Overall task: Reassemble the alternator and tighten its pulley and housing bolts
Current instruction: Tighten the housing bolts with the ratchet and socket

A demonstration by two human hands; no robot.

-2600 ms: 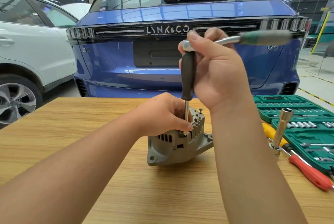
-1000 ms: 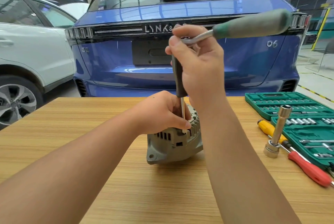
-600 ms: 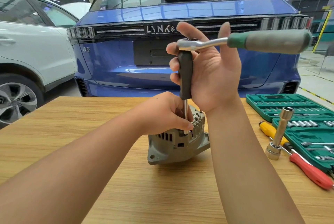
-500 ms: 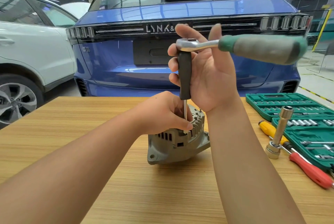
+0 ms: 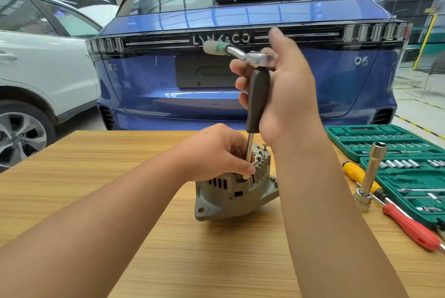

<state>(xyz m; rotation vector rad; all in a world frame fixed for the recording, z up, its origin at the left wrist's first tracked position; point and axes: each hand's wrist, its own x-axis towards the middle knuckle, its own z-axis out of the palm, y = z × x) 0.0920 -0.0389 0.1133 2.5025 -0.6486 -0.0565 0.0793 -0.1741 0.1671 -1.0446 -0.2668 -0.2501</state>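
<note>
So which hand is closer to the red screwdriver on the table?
Right. The right hand is raised on the ratchet driver, above and left of the red screwdriver; the left hand is farther left, on the alternator.

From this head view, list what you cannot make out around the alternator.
- Bolt under the extension bar: hidden by the left hand.
- Pulley side of the alternator: faces away, unseen.
- Ratchet handle: motion-blurred.
- Socket sizes in the green case: too small.
- Red screwdriver tip: cut by the right edge.

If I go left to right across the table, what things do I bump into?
Alternator → tall socket tool standing upright → yellow screwdriver and red screwdriver → green socket case.
</note>
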